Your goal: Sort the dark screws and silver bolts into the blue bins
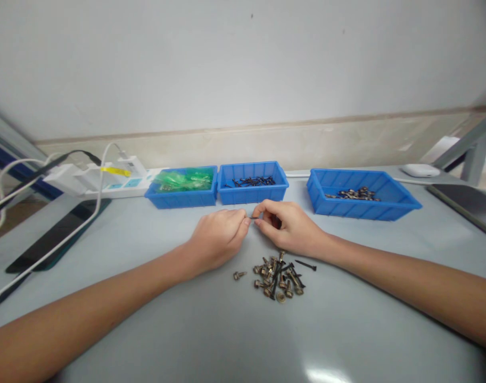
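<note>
A thin dark screw (254, 218) spans the small gap between my two hands, above the pile. My left hand (221, 234) is closed, its thumb and forefinger pinching the screw's left end. On the other side my right hand (293, 226) pinches the right end between thumb and forefinger, the other fingers curled. Just below lies a heap of mixed screws (274, 276), brass-coloured hex-head ones and long black ones. One brass-coloured screw (239, 275) lies apart at the left, and a black screw (305, 265) lies at the heap's right edge.
Along the back stand three blue bins: the left bin (182, 200) with green plastic bags, the middle bin (253, 197) with dark screws, the right bin (358, 210) with brownish screws. A power strip (137, 186) with cables and a phone (59, 234) are at left; a dark tablet-like device (466, 205) is at right.
</note>
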`<action>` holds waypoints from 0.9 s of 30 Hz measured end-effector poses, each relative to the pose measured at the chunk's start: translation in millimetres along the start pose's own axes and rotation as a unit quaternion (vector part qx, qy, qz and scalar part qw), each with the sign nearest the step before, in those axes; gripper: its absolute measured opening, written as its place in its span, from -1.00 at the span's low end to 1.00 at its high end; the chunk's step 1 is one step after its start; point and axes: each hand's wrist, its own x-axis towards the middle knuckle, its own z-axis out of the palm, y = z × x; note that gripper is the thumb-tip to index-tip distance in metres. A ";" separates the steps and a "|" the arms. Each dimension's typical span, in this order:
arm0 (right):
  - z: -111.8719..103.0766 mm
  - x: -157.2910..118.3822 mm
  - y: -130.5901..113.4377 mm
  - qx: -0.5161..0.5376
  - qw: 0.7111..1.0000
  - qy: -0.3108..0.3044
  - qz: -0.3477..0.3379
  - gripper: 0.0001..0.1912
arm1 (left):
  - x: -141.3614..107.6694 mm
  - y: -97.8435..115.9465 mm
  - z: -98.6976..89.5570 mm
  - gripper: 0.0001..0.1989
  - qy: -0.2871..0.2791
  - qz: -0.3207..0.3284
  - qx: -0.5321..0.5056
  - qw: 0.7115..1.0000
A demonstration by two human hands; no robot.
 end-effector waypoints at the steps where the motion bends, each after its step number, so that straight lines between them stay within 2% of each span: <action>1: 0.0 0.0 0.4 0.000 1.000 0.000 0.002 -0.94 | -0.1 0.1 0.2 -0.70 0.000 0.000 0.002 1.000; 10: -1.1 2.2 0.6 -0.009 1.000 -0.006 0.023 -0.82 | 0.2 2.9 -3.2 -0.72 -0.005 -0.012 -0.018 1.000; 17: -2.1 2.2 -1.1 -0.013 0.999 -0.014 0.029 -0.80 | 0.0 3.2 -4.8 -0.74 0.000 -0.030 -0.041 0.999; 22: -1.8 2.7 -1.3 -0.020 0.999 -0.018 0.030 -0.78 | 0.7 2.2 -4.1 -0.72 -0.001 -0.016 -0.022 1.000; 27: -1.5 1.4 -1.9 0.017 0.999 -0.022 0.033 -0.90 | 0.3 2.0 -3.0 -0.70 0.000 -0.014 -0.015 1.000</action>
